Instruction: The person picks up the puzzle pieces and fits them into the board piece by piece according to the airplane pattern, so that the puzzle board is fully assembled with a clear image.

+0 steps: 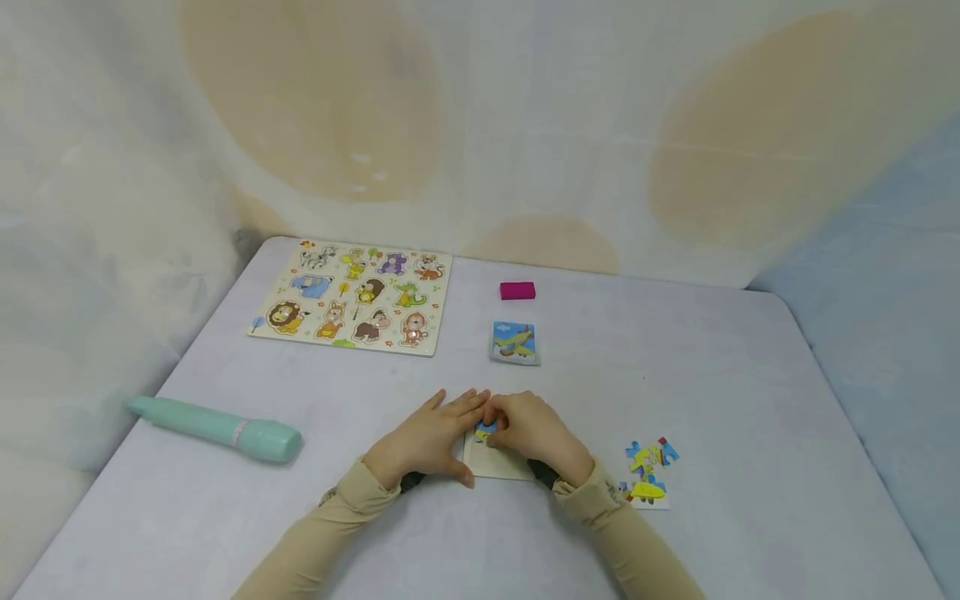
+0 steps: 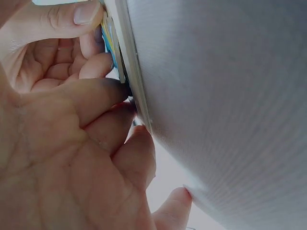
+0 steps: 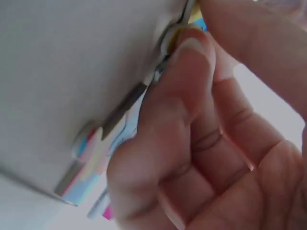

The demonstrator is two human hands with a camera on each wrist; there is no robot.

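In the head view a pale square puzzle board [image 1: 498, 468] lies at the front middle of the table. My left hand [image 1: 431, 439] spreads over its left side with straight fingers; the left wrist view shows those fingertips [image 2: 125, 91] against the board's edge. Bent over the board from the other side, my right hand [image 1: 538, 429] pinches a blue and yellow puzzle piece [image 1: 484, 432] between thumb and fingers, near the upper left corner. The fingers partly hide that piece. Several loose puzzle pieces [image 1: 647, 471] lie heaped to the right of the right forearm.
Beyond the hands lie an airplane picture card [image 1: 514, 342] and a magenta block [image 1: 517, 291]. An animal puzzle board [image 1: 352, 297] sits at the back left. A mint-green toy microphone [image 1: 225, 429] lies at the left. Fabric walls [image 1: 540, 125] enclose the table's back and sides.
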